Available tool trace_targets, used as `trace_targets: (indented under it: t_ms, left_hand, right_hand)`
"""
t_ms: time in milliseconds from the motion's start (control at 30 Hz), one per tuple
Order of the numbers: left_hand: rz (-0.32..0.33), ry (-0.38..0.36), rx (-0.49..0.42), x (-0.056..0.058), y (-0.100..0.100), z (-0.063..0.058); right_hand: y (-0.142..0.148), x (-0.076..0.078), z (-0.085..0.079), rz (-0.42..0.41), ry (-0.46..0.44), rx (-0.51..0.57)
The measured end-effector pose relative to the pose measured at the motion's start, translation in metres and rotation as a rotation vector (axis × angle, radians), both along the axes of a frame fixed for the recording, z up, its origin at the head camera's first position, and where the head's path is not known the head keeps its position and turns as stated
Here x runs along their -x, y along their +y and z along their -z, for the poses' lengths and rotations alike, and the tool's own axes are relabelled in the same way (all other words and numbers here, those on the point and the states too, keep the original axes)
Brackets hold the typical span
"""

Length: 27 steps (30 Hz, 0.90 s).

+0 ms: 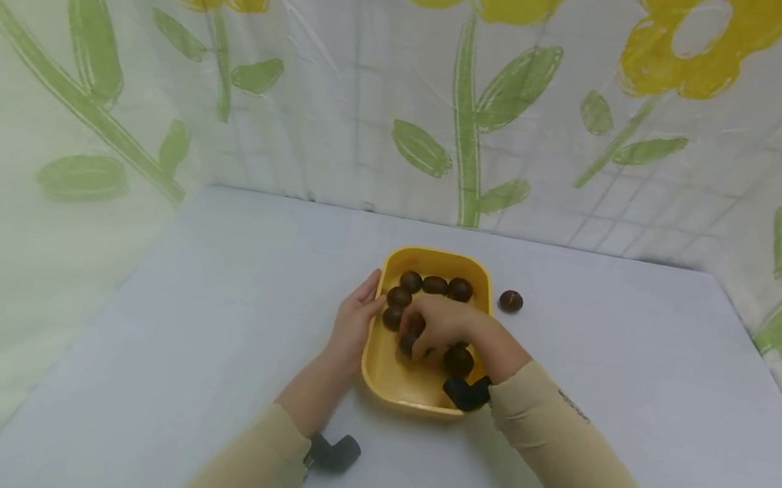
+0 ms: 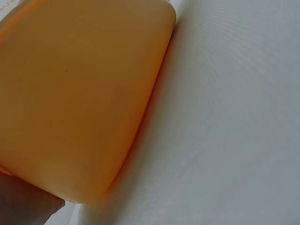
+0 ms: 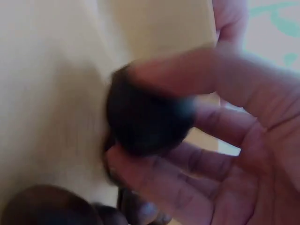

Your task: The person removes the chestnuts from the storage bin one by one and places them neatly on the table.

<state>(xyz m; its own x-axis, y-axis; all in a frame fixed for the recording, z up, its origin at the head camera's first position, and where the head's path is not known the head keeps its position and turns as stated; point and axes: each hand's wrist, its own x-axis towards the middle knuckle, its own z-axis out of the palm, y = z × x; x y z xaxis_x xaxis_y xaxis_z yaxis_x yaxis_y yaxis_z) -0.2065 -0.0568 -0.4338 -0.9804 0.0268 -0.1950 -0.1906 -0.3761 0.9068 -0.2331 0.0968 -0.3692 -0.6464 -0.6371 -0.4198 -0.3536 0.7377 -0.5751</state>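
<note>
A yellow plastic tray [image 1: 406, 394] sits on the white table with several dark brown chestnuts [image 1: 460, 290] in it. My right hand [image 1: 441, 323] reaches down into the tray. Between thumb and fingertips it pinches one chestnut [image 3: 145, 112], somewhat blurred in the right wrist view. Against the tray's outer left wall rests my left hand [image 1: 352, 323], fingers fairly straight along the side and thumb at the rim. The left wrist view shows that outer wall [image 2: 84, 93] close up, with part of the hand [image 2: 28, 201] touching it at the lower left.
One lone chestnut [image 1: 511, 301], with a pale mark on top, lies on the table [image 1: 643, 383] just right of the tray. Behind the table hangs a white curtain [image 1: 348, 128] printed with yellow flowers. Black wrist mounts [image 1: 334, 452] stick out from both sleeves.
</note>
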Motion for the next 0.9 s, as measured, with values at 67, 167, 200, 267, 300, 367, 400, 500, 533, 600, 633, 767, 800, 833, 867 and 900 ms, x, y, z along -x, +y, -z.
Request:
trace_targets:
  t_ms: [67, 167, 200, 267, 300, 367, 400, 500, 533, 600, 633, 767, 800, 833, 867, 900]
  left_hand:
    - [-0.002, 0.001, 0.017, 0.0, 0.0, -0.001]
    - [-0.003, -0.007, 0.039, -0.001, 0.001, -0.003]
    - [-0.002, -0.01, 0.044, -0.001, 0.001, -0.003]
    - [-0.001, -0.012, 0.049, -0.001, 0.001, -0.004]
    - [0.0, -0.006, 0.053, -0.001, 0.001, -0.004]
    - [-0.005, -0.008, 0.046, -0.001, 0.001, -0.004]
    - [-0.004, -0.003, 0.048, -0.002, 0.001, -0.003]
    - [-0.005, -0.002, 0.03, -0.002, 0.002, -0.004]
    - [-0.006, -0.008, 0.019, -0.002, 0.002, -0.004]
    - [-0.002, -0.009, 0.003, -0.002, 0.002, -0.004]
    - [-0.002, -0.016, -0.005, -0.002, 0.002, -0.004]
    - [0.001, -0.022, -0.003, -0.001, 0.001, -0.004]
    - [0.0, -0.024, 0.002, -0.001, 0.001, -0.004]
    - [0.0, -0.025, 0.003, -0.001, 0.001, -0.004]
    - [0.001, -0.023, 0.003, -0.001, 0.001, -0.004]
    - [0.002, -0.023, 0.0, -0.001, 0.001, -0.003]
  right_hand:
    - [0.004, 0.001, -0.001, 0.022, 0.013, 0.041]
    - [0.011, 0.002, -0.004, 0.073, -0.004, 0.101]
    - [0.014, 0.002, -0.006, 0.092, -0.023, 0.124]
    - [0.02, 0.003, -0.009, 0.139, -0.079, 0.176]
    - [0.023, 0.003, -0.012, 0.164, -0.104, 0.203]
    - [0.031, 0.003, -0.016, 0.2, -0.154, 0.251]
    - [0.035, 0.004, -0.019, 0.215, -0.164, 0.264]
    - [0.049, 0.006, -0.026, 0.248, -0.162, 0.287]
    - [0.054, 0.006, -0.027, 0.257, -0.157, 0.295]
    - [0.064, 0.009, -0.029, 0.293, -0.142, 0.308]
    - [0.069, 0.01, -0.029, 0.308, -0.132, 0.316]
    - [0.092, 0.015, -0.028, 0.387, -0.096, 0.338]
    - [0.099, 0.017, -0.027, 0.409, -0.089, 0.344]
    - [0.104, 0.018, -0.026, 0.433, -0.085, 0.356]
    - [0.11, 0.018, -0.024, 0.46, -0.084, 0.37]
    - [0.116, 0.019, -0.023, 0.494, -0.083, 0.38]
